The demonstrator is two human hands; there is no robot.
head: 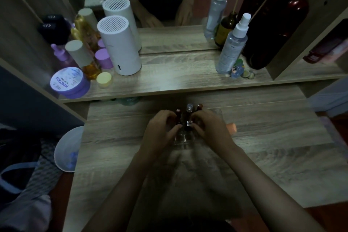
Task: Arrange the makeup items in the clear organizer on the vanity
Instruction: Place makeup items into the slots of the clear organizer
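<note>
A clear organizer (181,140) stands on the wooden vanity top (263,137), in the middle. Several upright lip-product tubes stick out of it: a dark red one (178,114) at left, a clear-capped one (189,108) in the middle, a brown-red one (199,107) at right. My left hand (160,130) curls around the organizer's left side, fingers at the dark red tube. My right hand (209,128) is on the right side, its fingertips pinching a small shiny-topped item (188,123) at the centre. The hands hide most of the organizer.
An orange-pink item (232,128) peeks out right of my right hand. On the upper shelf stand a white cylinder (120,47), a purple jar (68,83), a yellow-lidded pot (104,79), amber and purple bottles, a spray bottle (232,47) and a dark red bottle (271,30). A mirror stands behind.
</note>
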